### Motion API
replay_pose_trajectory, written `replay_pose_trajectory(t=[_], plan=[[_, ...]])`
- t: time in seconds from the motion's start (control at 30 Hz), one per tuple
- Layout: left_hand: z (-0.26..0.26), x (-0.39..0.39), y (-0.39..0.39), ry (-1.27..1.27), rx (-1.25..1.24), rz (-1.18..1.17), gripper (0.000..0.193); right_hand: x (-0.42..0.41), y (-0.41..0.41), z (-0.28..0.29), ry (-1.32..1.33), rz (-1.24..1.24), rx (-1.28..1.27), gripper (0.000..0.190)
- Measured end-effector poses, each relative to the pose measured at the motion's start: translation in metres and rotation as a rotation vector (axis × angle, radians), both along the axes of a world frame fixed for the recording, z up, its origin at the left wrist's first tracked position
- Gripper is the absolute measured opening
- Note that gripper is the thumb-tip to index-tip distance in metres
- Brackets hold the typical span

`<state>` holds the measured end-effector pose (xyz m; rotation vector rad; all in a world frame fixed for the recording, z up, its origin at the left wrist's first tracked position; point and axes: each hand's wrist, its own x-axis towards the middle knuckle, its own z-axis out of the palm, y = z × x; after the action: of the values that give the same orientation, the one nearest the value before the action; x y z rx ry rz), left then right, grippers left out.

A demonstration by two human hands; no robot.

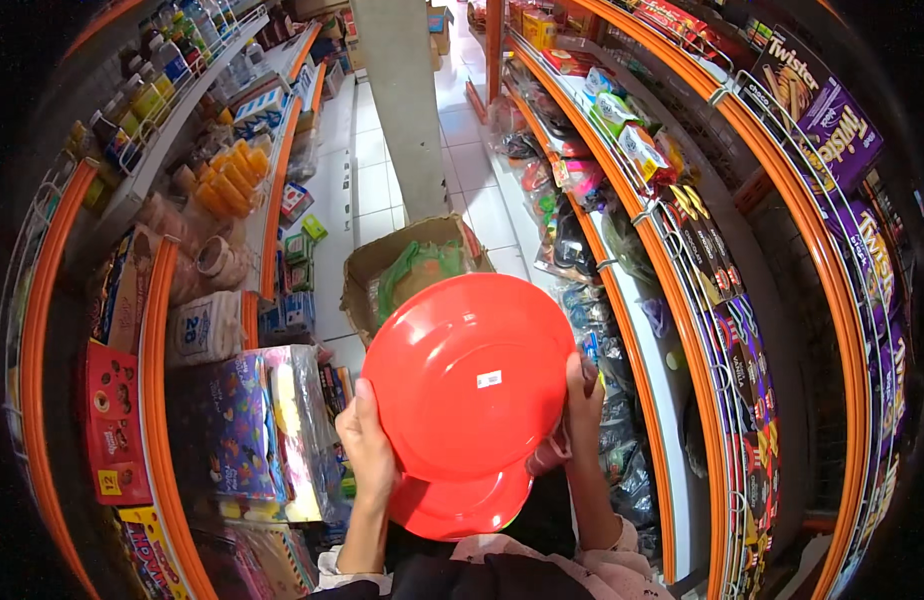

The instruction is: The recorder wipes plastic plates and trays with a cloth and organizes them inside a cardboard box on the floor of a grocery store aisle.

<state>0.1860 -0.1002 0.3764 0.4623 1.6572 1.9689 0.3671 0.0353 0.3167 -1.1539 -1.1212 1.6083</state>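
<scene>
A round red plastic plate (pixel 447 427) is held up before me, a small white label on its face. My left hand (pixel 368 439) grips its left rim, thumb on the front. On the opposite rim, my right hand (pixel 583 397) has hold of it, with a bit of pinkish cloth or wrap just below the fingers. Behind and below it shows a second red plate (pixel 462 506), partly covered by the first. I cannot tell whether the hands hold both. An opened cardboard box (pixel 360 289) stands on the floor beyond, with a green plastic bag (pixel 409 270) inside.
Orange-edged shelves line both sides of the narrow aisle. Packaged wafers (pixel 747 360) fill the right shelves; bottles (pixel 143 97) and wrapped goods (pixel 244 427) are on the left. A grey pillar (pixel 409 112) rises from the white tiled floor (pixel 372 176) behind the box.
</scene>
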Motion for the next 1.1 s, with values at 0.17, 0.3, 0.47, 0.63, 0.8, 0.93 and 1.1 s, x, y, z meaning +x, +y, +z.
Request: replay_pose_trajectory(t=[0.17, 0.3, 0.47, 0.63, 0.8, 0.93, 1.1], plan=[[0.018, 0.044, -0.018, 0.744, -0.218, 0.028, 0.048, -0.008, 0.011, 0.021, -0.24, -0.14, 0.366, 0.029], [0.019, 0.059, -0.013, 0.764, 0.026, -0.278, 0.024, -0.005, 0.016, 0.049, -0.346, -0.23, 0.535, 0.024], [0.016, 0.064, 0.0, 0.671, 0.013, -0.181, 0.031, -0.015, -0.042, 0.082, -0.46, -0.063, 1.205, 0.031], [0.027, 0.052, 0.011, 0.474, -0.049, 0.28, 0.048, 0.003, -0.08, 0.047, -0.531, -0.009, 1.652, 0.044], [0.031, 0.037, -0.014, 0.431, -0.1, 0.079, 0.052, 0.002, -0.034, 0.045, 0.247, -0.333, 0.518, 0.04], [0.039, 0.049, -0.013, 0.703, -0.071, -0.096, 0.046, 0.003, -0.019, 0.078, -0.383, -0.05, 1.002, 0.039], [0.015, 0.039, -0.007, 0.981, -0.204, 0.157, 0.049, -0.026, -0.07, 0.068, -0.587, 0.124, 1.635, 0.031]])
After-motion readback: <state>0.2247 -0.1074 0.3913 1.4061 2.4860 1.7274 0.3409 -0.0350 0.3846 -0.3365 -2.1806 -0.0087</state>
